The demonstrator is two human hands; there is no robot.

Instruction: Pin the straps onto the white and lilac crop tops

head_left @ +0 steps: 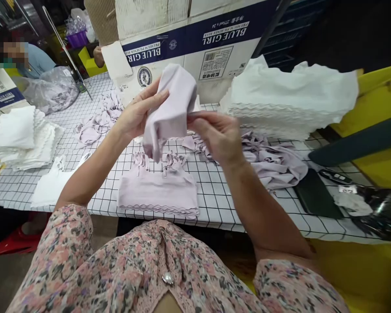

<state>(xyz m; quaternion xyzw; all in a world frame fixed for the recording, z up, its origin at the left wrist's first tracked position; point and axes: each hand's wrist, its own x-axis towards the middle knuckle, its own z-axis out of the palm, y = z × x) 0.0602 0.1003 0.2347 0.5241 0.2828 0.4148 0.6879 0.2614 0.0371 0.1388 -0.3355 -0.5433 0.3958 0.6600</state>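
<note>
A pale lilac fabric garment [174,102] is held up in the air above the table, bunched and folded, so its full shape is hidden. My left hand [141,111] grips it from the left, thumb on top of the cloth. From the right, my right hand [220,134] pinches its edge between thumb and fingers. Directly below lies a neat stack of lilac strappy tops [158,191] with wavy hems, their straps gathered toward the far side. Loose lilac garments [276,163] lie heaped to the right, beside and behind my right forearm.
An upside-down beer carton [189,52] stands at the back. Stacked white fabric [289,95] rises at right, with white pieces [19,137] at left. A dark pouch [316,195] and black plastic bag [387,213] lie at front right. Another person [39,58] is at far left.
</note>
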